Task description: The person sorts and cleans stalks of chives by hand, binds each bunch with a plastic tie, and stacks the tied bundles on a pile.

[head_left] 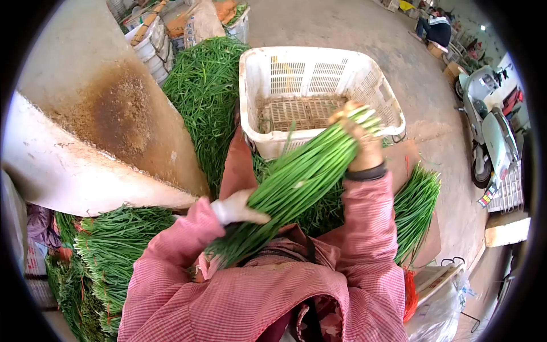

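Observation:
A thick bunch of chives (307,179) lies slantwise across my lap, its pale stem ends up and to the right. My right hand (363,145) is wrapped round it near those pale ends, above the front rim of a white plastic crate (319,52). Lower down, my left hand (244,207), in a white glove, grips the leafy part with the thumb on top; the fingers underneath are hidden. More chives (419,211) lie on a reddish-brown sheet beside my right arm.
A loose heap of green leaves (199,85) lies left of the crate. Tied chive bunches (119,251) are stacked at my left, below a stained, pale slanting panel (114,108). Orange ties (409,293) hang at my right. A scooter (493,125) and a crouching person (437,28) are farther right.

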`<state>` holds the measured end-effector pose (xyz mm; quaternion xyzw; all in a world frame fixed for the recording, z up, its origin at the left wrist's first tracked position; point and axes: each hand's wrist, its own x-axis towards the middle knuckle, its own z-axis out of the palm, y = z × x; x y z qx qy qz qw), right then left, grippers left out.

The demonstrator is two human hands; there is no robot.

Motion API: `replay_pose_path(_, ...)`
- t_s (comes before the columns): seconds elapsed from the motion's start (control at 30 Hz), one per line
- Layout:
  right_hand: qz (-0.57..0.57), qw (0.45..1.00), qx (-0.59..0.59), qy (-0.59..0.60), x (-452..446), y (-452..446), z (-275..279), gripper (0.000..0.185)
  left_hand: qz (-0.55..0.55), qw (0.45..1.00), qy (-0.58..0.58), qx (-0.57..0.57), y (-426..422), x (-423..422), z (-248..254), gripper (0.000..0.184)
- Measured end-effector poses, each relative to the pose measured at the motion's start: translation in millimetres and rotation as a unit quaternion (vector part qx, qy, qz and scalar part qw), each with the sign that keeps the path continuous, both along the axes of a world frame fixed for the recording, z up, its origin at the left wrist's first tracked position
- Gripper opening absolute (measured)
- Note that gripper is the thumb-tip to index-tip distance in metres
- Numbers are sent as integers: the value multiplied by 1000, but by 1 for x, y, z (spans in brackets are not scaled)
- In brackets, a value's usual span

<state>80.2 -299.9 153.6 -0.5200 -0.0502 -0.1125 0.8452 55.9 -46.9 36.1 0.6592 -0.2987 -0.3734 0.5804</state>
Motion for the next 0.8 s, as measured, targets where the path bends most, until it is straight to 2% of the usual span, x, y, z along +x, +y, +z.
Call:
replay_pose_path(0.03,-63,998,-8,-11,0,-10,13,25,-55,992,-20,113,22,-7,-7,74)
replay_pose_path(0.07,-55,996,31,-60,1,-21,26,27,-20,966,-89,242,56,-20,-46,60)
replay_pose_path(0.1,-21,994,53,-95,4,-35,33,30,-133,957,-9,258,88,-19,-70,61)
replay_pose_path(0.13,14,989,74,-129,6,-44,38,33,-164,934,-62,310,110,-17,-52,64)
replay_pose_path(0.23,56,987,49,-141,3,-38,51,27,-93,924,-138,345,140,9,27,58)
replay_pose_path(0.27,72,990,46,-115,0,-26,51,31,125,952,-190,203,124,7,71,69)
replay_pose_path(0.3,98,990,39,-97,-2,-12,50,31,334,912,-234,50,106,7,114,81)
replay_pose_path(0.33,122,988,34,-82,-4,2,48,32,313,903,-292,-39,80,12,145,88)
replay_pose_path(0.37,158,986,4,-62,-6,14,45,33,283,895,-327,-105,61,20,156,88)
replay_pose_path(0.4,191,980,-26,-41,-9,27,40,34,255,901,-321,-146,40,22,162,90)
replay_pose_path(0.43,236,971,27,-14,-15,43,33,35,216,914,-325,-113,25,29,157,93)
replay_pose_path(0.47,279,957,78,14,-19,58,25,36,186,926,-290,-157,1,29,147,89)
replay_pose_path(0.5,312,947,83,-3,-19,72,15,38,122,952,-81,-269,-26,21,138,94)
replay_pose_path(0.53,343,935,86,-19,-19,79,6,40,36,945,14,-324,-41,24,106,82)
replay_pose_path(0.57,315,945,79,30,-26,77,5,50,86,947,113,-287,-31,18,104,71)
replay_pose_path(0.6,309,947,81,32,-25,76,3,50,92,920,249,-288,-33,5,105,67)
replay_pose_path(0.63,165,980,-83,-80,-21,75,2,58,94,936,257,-221,-29,5,100,67)
replay_pose_path(0.67,15,952,-243,-185,-16,74,0,67,96,947,265,-154,-24,5,93,67)
replay_pose_path(0.73,-129,868,-392,-275,-8,72,-2,76,86,928,315,-181,-22,15,84,55)
replay_pose_path(0.77,-17,835,-459,-304,-3,69,-1,79,53,912,329,-239,-24,23,81,46)
replay_pose_path(0.8,93,786,-516,-329,3,68,-1,81,58,914,330,-227,-18,22,88,37)
